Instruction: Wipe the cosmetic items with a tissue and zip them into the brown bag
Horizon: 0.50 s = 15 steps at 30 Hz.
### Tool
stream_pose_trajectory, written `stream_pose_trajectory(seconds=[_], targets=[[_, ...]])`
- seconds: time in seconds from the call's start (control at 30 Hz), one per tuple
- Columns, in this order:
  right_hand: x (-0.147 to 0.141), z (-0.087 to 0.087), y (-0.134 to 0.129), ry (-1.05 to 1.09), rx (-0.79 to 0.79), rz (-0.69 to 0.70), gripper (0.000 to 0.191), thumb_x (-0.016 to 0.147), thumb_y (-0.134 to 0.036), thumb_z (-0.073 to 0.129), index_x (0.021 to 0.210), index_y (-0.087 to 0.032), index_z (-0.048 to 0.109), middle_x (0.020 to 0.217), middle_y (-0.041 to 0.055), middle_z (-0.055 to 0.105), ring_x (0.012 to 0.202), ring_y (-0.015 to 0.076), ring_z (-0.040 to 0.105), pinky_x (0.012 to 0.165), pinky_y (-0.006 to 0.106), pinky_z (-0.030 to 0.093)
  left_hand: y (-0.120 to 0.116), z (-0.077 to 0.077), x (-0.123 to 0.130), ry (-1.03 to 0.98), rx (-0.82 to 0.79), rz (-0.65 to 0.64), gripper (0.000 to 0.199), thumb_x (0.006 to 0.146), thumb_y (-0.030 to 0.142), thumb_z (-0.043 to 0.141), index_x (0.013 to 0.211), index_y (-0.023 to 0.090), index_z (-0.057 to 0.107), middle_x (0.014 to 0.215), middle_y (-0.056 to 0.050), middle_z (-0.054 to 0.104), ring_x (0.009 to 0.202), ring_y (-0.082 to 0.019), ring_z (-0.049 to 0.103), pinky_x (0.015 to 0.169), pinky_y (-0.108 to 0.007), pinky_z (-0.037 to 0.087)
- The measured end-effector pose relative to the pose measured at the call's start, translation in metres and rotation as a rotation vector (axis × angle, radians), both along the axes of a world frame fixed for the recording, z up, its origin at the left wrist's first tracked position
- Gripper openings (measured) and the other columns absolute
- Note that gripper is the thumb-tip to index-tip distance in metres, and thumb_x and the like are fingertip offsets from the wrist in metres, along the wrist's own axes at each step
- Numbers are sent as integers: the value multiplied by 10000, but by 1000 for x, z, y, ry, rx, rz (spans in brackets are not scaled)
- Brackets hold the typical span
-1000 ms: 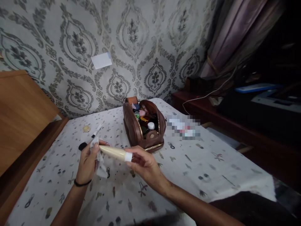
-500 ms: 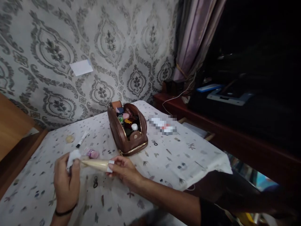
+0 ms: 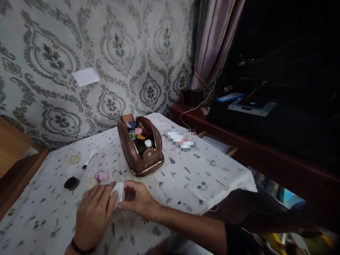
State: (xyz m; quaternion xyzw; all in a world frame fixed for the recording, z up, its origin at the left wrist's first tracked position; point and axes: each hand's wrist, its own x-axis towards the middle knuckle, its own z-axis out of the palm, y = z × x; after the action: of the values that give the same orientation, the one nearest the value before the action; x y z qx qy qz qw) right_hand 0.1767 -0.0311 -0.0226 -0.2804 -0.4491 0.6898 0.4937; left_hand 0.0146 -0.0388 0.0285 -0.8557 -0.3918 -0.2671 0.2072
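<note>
My left hand (image 3: 94, 210), with a dark band at the wrist, is closed around a white wipe (image 3: 119, 193), which looks like tissue or a cotton pad. From the right, my right hand (image 3: 140, 200) pinches the end of a beige squeeze tube, whose body is now hidden behind the wipe and my left fingers. Just beyond my left hand lie a cream round item (image 3: 91, 183) and a small pink-capped bottle (image 3: 103, 176). A dark round lid or jar (image 3: 71, 183) sits farther left. Behind them lies a slim white tube (image 3: 89, 159) with a black cap.
An unzipped brown toiletry bag (image 3: 148, 165) full of small bottles and jars stands mid-table. A pixelated white item (image 3: 182, 139) lies right of it. A pale round item (image 3: 75, 159) rests at the left. Beyond the patterned tablecloth (image 3: 191, 184) is a dark red wooden desk (image 3: 176, 113).
My left hand with the wipe has moved right, over the beige tube and up against my right hand. The dark round item and cream item, hidden before, now show. The view has shifted slightly.
</note>
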Motion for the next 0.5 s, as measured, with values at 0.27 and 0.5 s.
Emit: stream_pose_trajectory(seconds=[0.27, 0.5], targets=[[10, 7, -3, -161, 313, -88, 297, 667, -220, 770, 948, -202, 678, 979, 14, 635, 902, 156, 601, 748, 252, 483, 12, 5, -39, -350, -535, 260, 462, 874, 608, 468, 961, 221, 706, 849, -11, 734, 765, -195, 688, 672, -253, 515], [5, 1, 2, -73, 61, 14, 572, 597, -445, 854, 1048, -207, 594, 893, -15, 598, 768, 133, 617, 676, 265, 510, 18, 1, -43, -636, -562, 442, 525, 770, 676, 530, 898, 198, 706, 640, 28, 635, 517, -139, 551, 483, -212, 452]])
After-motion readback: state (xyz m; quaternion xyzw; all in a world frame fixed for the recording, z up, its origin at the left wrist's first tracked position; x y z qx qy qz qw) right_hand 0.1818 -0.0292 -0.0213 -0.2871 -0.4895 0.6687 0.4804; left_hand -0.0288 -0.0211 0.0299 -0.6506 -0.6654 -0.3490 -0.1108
